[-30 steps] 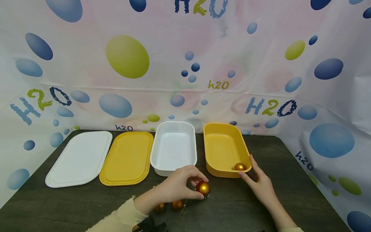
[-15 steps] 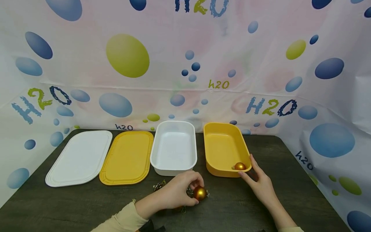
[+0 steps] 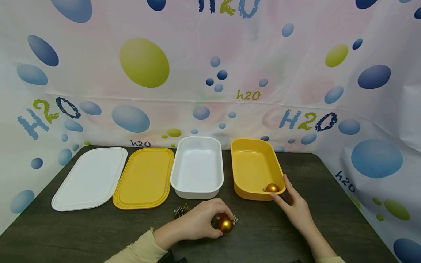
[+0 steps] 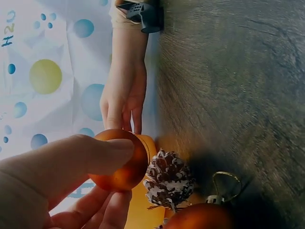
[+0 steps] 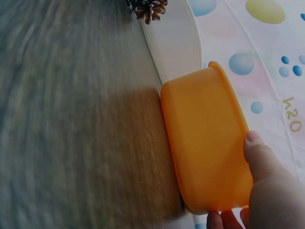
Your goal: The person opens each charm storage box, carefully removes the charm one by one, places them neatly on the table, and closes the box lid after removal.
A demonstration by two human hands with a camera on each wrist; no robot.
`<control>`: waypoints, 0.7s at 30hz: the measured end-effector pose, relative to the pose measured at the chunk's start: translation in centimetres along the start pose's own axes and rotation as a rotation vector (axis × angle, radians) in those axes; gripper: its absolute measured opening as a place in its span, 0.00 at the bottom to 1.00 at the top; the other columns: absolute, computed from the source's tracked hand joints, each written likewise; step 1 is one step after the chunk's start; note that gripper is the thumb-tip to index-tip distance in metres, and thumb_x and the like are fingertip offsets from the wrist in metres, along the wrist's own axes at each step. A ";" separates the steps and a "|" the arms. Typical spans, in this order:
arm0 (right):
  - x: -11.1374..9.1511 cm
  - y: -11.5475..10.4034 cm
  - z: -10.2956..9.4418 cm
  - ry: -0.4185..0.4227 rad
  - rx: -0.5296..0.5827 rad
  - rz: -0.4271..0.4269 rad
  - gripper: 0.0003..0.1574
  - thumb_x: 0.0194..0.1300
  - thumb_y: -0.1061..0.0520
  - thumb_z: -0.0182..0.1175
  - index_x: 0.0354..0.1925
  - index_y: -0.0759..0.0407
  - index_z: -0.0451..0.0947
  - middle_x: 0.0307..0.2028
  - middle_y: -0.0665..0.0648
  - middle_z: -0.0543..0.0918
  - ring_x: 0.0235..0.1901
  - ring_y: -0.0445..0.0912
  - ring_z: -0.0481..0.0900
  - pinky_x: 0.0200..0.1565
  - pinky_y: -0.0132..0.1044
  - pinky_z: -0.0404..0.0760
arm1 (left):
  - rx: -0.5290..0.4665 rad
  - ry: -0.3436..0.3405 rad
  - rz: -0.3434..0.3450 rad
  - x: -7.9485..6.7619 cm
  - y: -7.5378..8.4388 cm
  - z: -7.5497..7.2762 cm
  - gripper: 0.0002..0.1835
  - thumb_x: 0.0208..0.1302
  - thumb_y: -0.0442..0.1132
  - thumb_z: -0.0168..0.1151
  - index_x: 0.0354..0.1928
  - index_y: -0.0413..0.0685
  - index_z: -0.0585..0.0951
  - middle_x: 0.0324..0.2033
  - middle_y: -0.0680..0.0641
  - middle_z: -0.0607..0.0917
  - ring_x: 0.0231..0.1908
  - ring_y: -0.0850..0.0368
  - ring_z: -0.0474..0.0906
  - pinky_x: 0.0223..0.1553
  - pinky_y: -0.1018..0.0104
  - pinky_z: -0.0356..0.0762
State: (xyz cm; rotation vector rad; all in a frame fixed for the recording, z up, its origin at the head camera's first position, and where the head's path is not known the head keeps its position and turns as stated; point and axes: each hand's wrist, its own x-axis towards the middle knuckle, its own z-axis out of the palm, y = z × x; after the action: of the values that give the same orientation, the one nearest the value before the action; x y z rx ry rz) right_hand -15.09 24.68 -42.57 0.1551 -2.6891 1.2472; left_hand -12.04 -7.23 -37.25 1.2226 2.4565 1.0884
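My left hand (image 3: 204, 220) pinches a shiny gold Christmas bauble (image 3: 225, 224) between thumb and fingers, low over the table in front of the white container. In the left wrist view a snow-tipped pine cone (image 4: 169, 179) and a second bauble (image 4: 200, 218) with a hanging loop lie just beyond the held one. My right hand (image 3: 297, 209) grips the near right corner of the yellow container (image 3: 251, 164), its thumb on the rim. One gold bauble (image 3: 272, 188) lies inside by that corner. Another pine cone (image 3: 181, 210) shows behind my left wrist; my left hand hides part of the table.
The white container (image 3: 197, 168) stands left of the yellow one. Further left lie a yellow lid (image 3: 144, 179) and a white lid (image 3: 90, 179). Behind the dark table (image 3: 263, 233) hangs a curtain (image 3: 184, 73) with printed dots.
My left hand has moved down and slightly left with the bauble, nearer to the front of the table. My right hand has stayed on the yellow container's corner.
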 end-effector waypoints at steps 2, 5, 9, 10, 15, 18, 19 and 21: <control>0.0 0.0 0.0 -0.001 0.001 0.002 0.51 0.65 0.43 0.60 0.75 0.44 0.41 0.72 0.65 0.50 0.67 0.63 0.56 0.53 0.46 0.70 | 0.001 0.002 -0.007 0.0 0.0 0.1 0.19 0.48 0.29 0.74 0.43 0.51 0.81 0.41 0.59 0.76 0.38 0.71 0.71 0.42 0.75 0.74; 0.0 -0.1 0.0 0.000 0.001 0.005 0.51 0.65 0.43 0.60 0.75 0.44 0.41 0.72 0.65 0.50 0.67 0.63 0.57 0.53 0.46 0.70 | 0.008 0.008 -0.022 0.0 0.1 0.1 0.19 0.47 0.30 0.76 0.41 0.50 0.81 0.39 0.59 0.75 0.38 0.71 0.71 0.42 0.76 0.74; 0.0 -0.1 0.0 0.001 0.002 0.005 0.51 0.65 0.43 0.60 0.75 0.45 0.41 0.72 0.65 0.51 0.67 0.63 0.57 0.53 0.45 0.70 | 0.054 0.019 -0.028 0.1 0.1 0.1 0.19 0.44 0.34 0.78 0.39 0.48 0.81 0.34 0.59 0.74 0.34 0.70 0.70 0.39 0.79 0.72; 0.0 -0.1 0.0 0.000 0.002 0.005 0.51 0.65 0.43 0.60 0.75 0.45 0.41 0.72 0.65 0.51 0.67 0.63 0.57 0.53 0.45 0.70 | 0.059 0.018 -0.033 0.1 0.0 0.1 0.19 0.44 0.35 0.78 0.39 0.48 0.82 0.34 0.59 0.74 0.33 0.70 0.70 0.38 0.79 0.71; 0.0 -0.1 0.0 -0.001 0.001 0.004 0.51 0.65 0.43 0.60 0.75 0.45 0.41 0.72 0.64 0.50 0.67 0.62 0.56 0.53 0.45 0.69 | 0.085 -0.005 -0.045 0.1 0.0 0.2 0.17 0.47 0.33 0.76 0.41 0.47 0.82 0.36 0.59 0.75 0.33 0.71 0.69 0.38 0.80 0.71; 0.0 -0.1 0.0 0.001 -0.003 0.001 0.52 0.65 0.43 0.60 0.75 0.46 0.41 0.72 0.65 0.51 0.67 0.62 0.56 0.53 0.44 0.69 | 0.102 -0.016 -0.038 0.0 -0.1 0.3 0.17 0.48 0.30 0.75 0.42 0.47 0.82 0.38 0.58 0.75 0.36 0.71 0.70 0.40 0.80 0.71; 0.0 -0.1 0.0 0.002 -0.003 0.001 0.52 0.65 0.43 0.60 0.75 0.46 0.41 0.72 0.65 0.51 0.67 0.62 0.57 0.53 0.44 0.69 | 0.106 -0.018 -0.035 0.0 -0.1 0.4 0.17 0.48 0.30 0.74 0.42 0.47 0.82 0.39 0.58 0.75 0.36 0.71 0.70 0.41 0.80 0.71; 0.0 -0.1 0.0 0.002 -0.004 0.002 0.52 0.65 0.43 0.60 0.75 0.46 0.41 0.72 0.65 0.51 0.67 0.62 0.57 0.53 0.45 0.69 | 0.118 -0.020 -0.028 0.0 -0.1 0.4 0.17 0.47 0.30 0.75 0.41 0.48 0.82 0.39 0.58 0.75 0.38 0.71 0.70 0.42 0.79 0.71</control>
State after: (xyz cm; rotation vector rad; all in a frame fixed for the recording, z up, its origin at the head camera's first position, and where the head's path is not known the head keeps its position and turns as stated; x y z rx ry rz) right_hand -15.11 24.63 -42.53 0.1512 -2.6907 1.2418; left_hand -11.93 -7.05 -37.60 1.2215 2.5472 0.9313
